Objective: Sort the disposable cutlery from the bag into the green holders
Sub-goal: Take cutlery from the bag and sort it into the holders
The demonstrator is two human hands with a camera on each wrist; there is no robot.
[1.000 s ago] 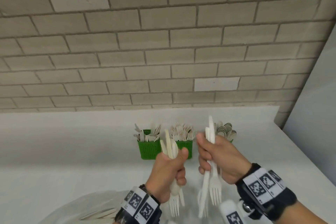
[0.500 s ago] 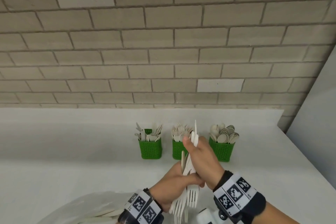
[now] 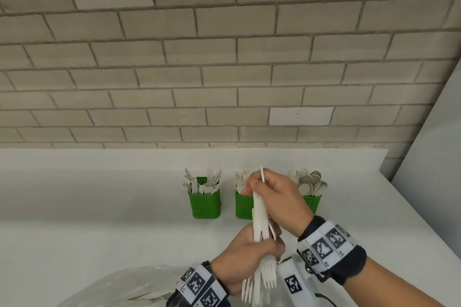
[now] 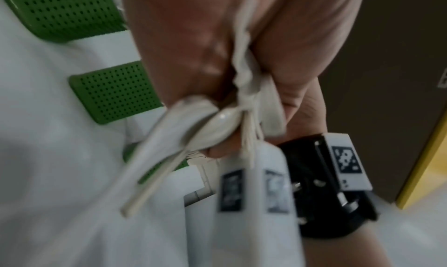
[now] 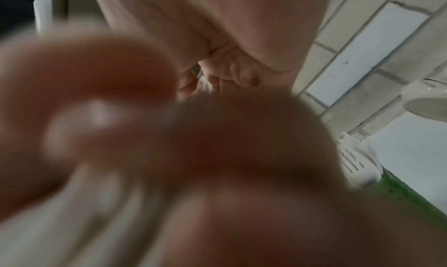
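Forks are clamped by left fingers; handle ends are pinched above by right fingers, likely for squaring the bundle.

- The left hand is low, knuckles toward the camera, fingers curled round a bundle of cutlery.
- The right hand sits just above it, fingers pinching the bundle's upper ends.
- Both wrists wear black bands with square markers.
- The right wrist view is blurred.
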